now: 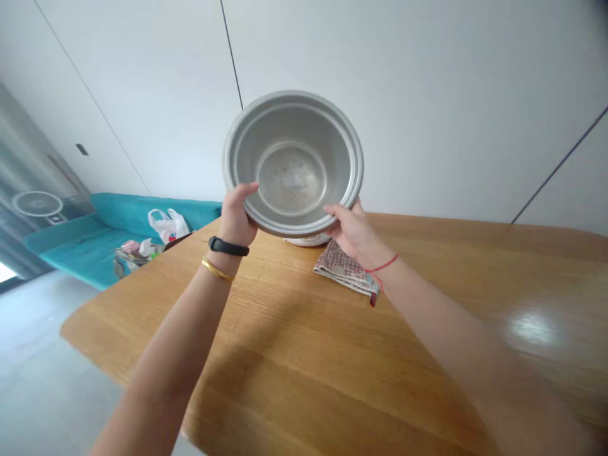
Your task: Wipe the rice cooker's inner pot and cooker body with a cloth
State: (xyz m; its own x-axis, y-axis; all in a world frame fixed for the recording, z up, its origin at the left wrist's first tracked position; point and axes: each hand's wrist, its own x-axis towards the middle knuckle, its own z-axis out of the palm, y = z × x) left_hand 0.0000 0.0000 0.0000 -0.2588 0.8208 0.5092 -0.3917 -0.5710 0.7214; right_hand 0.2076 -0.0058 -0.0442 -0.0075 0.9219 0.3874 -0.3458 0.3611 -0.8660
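A grey metal inner pot (pixel 294 177), like that of a rice cooker, is held up above the table, tilted so its hollow inside and round base face me. My left hand (pixel 239 215) grips its lower left rim, thumb over the edge. On the lower right rim my right hand (pixel 349 227) closes the same way. Behind the pot, mostly hidden, a white rounded appliance (pixel 308 241) shows only its lower edge. A folded checked cloth (pixel 342 269) lies on the table just below my right hand.
The wooden table (pixel 294 354) spreads beneath my arms and meets a white panelled wall (pixel 451 126). Beyond its left end stands a teal sofa (pixel 71 247) with a white plastic bag (pixel 168 223) and several small items. A round fan (pixel 38 204) is at the far left.
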